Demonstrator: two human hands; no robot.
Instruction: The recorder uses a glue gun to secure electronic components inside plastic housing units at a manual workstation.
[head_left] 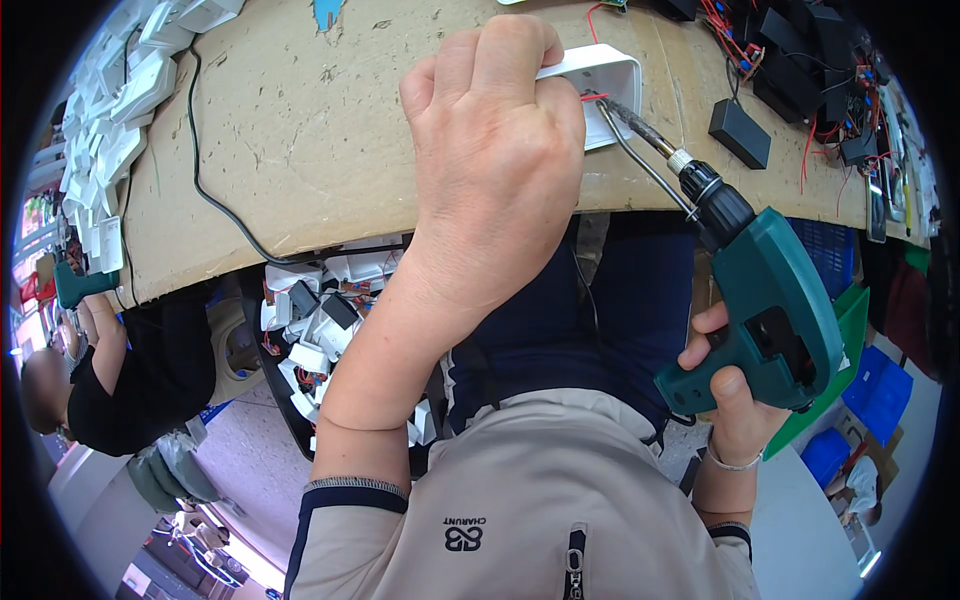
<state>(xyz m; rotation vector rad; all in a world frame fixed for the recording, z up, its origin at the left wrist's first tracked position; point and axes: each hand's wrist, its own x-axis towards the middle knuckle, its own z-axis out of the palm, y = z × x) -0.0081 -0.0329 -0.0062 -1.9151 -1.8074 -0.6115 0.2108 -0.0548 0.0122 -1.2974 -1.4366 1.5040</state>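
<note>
My left hand (500,140) is closed on a white plastic housing (626,85) at the table's near edge, with its knuckles up and the fingertips hidden. A short red wire (594,97) shows inside the housing. My right hand (735,400) grips the handle of a green soldering gun (785,265) with a black collar. Its metal tip and the thin feed tube beside it reach into the housing by the red wire. Whether the tip touches the wire or the housing, I cannot tell.
Many white housings (105,150) are heaped along the table's left. Black boxes (740,132) with red wires lie at the right. A black cable (205,170) crosses the cardboard-topped table (300,120). Below, a bin holds white parts (310,355). Another person (150,370) sits left with a green tool.
</note>
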